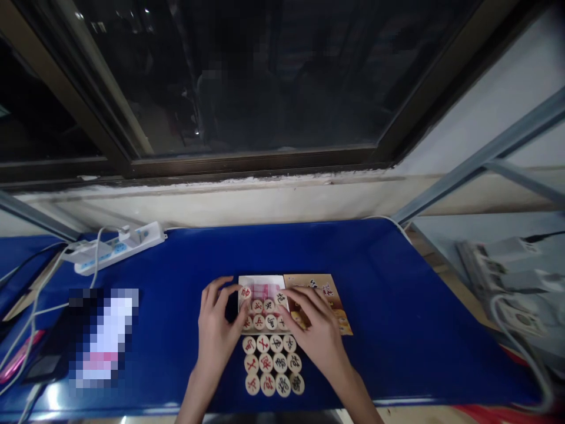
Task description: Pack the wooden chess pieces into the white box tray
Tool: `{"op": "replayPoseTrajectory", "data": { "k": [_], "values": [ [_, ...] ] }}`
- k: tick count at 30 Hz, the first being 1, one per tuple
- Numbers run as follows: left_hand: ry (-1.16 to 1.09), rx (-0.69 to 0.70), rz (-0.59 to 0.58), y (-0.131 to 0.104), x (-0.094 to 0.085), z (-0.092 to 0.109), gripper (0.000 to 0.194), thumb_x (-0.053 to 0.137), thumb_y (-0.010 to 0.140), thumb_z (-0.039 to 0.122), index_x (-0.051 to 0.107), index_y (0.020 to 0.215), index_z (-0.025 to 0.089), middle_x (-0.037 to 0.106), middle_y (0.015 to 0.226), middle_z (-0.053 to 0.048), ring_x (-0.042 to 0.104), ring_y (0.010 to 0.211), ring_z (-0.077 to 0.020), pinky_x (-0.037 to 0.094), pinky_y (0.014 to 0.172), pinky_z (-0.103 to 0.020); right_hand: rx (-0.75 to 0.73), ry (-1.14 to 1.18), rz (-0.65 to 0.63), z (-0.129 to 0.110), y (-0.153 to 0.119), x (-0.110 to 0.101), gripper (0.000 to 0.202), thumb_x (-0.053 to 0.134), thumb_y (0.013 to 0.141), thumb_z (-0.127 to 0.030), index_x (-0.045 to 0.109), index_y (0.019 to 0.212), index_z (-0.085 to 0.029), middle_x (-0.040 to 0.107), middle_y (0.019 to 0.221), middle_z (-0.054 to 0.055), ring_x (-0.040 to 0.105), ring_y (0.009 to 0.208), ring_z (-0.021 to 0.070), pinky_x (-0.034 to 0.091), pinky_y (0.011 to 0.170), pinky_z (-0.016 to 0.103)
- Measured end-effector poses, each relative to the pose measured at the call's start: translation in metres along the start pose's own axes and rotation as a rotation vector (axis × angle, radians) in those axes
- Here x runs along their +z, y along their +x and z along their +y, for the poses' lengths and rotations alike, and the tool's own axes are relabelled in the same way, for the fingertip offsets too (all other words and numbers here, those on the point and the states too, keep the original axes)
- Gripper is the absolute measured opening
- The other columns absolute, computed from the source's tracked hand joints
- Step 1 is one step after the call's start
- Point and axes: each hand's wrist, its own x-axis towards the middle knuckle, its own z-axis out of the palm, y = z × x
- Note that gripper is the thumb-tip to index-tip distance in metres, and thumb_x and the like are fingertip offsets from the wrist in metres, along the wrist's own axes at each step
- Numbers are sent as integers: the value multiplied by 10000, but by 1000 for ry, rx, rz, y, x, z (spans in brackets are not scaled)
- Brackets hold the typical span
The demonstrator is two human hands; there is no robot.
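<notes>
Currently, the white box [260, 280] sits on the blue surface [375, 277], its pink-patterned floor partly showing. At the box's left edge, the left hand [216, 321] pinches a red-marked xiangqi piece [245, 292] between thumb and forefinger, over the box's far left corner. From the box's right side, the right hand [318, 325] likewise pinches a black-marked xiangqi piece [281, 299], over its far right part; whether either piece touches the box floor, I cannot tell. The other fingers of both hands curve loosely. Inside the box, two rows of seated pieces [259, 321] show, red characters to the left, black to the right. Just on the near side of the box, twelve loose pieces [265, 362] lie in three rows of four. Against the box's right side lies a tan printed cover [342, 321], partly hidden by the right hand. Well left of the box and farther back is a white power strip [145, 235].
</notes>
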Motion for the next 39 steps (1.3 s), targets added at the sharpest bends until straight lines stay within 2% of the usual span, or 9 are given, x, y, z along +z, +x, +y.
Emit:
{"op": "replayPoseTrajectory", "data": {
  "k": [3,7,13,17,21,26,34,37,39],
  "values": [
    [38,-6,-35,6,1,-6,158,636,937,282,646,1088,237,600,1313,-112,507,1287,-347,503,974,-538,6,-79,-45,8,7,1,215,616,959,-234,675,1166,-237,697,1048,74,646,988,247,550,845,419],
    [47,5,-61,5,2,-5,195,618,941,264,621,1133,230,565,1361,-128,459,1344,-364,487,1010,-584,3,-163,-83,10,8,4,216,596,971,-259,686,1167,-243,688,1152,88,619,1085,283,517,914,473],
    [26,61,-121,3,1,0,227,555,966,198,645,1168,246,551,1415,-105,440,1384,-338,485,1044,-549,-42,-170,-156,4,4,2,240,535,1006,-214,685,1190,-246,724,1159,49,609,1136,263,517,935,463],
    [36,69,-101,0,1,-2,233,542,968,179,673,1148,247,603,1359,-102,486,1346,-336,509,1005,-545,-58,-142,-201,3,2,1,274,517,1011,-194,672,1228,-259,738,1152,29,618,1152,263,534,934,483],
    [35,49,-56,-3,-1,-4,211,517,976,169,674,1105,228,640,1268,-105,545,1270,-307,525,986,-509,-49,-128,-186,6,-1,0,316,502,1003,-183,665,1261,-268,736,1161,46,633,1149,264,555,930,486],
    [46,44,-77,-3,0,-5,257,520,981,186,660,1188,246,598,1368,-105,492,1345,-326,506,1023,-540,-39,-122,-194,7,-5,0,372,474,1008,-180,614,1341,-272,719,1207,56,613,1205,270,559,945,493],
    [28,53,-102,-4,2,-5,261,474,1009,196,641,1205,240,562,1425,-110,455,1402,-315,499,1057,-537,-32,-111,-220,4,-5,2,391,433,1020,-163,569,1375,-252,688,1265,65,572,1255,269,521,997,532],
    [18,52,-103,-5,2,-5,251,478,1012,208,639,1201,239,555,1441,-106,463,1400,-309,498,1066,-526,-33,-99,-209,1,-3,3,396,434,1018,-167,563,1381,-260,684,1269,65,571,1252,271,518,992,532],
    [12,45,-91,-5,1,-5,287,478,1014,206,598,1273,235,540,1453,-118,489,1377,-298,507,1056,-509,-32,-90,-190,-1,-3,2,401,437,1019,-172,548,1396,-253,680,1273,67,570,1251,275,518,989,527]
  ]
}}
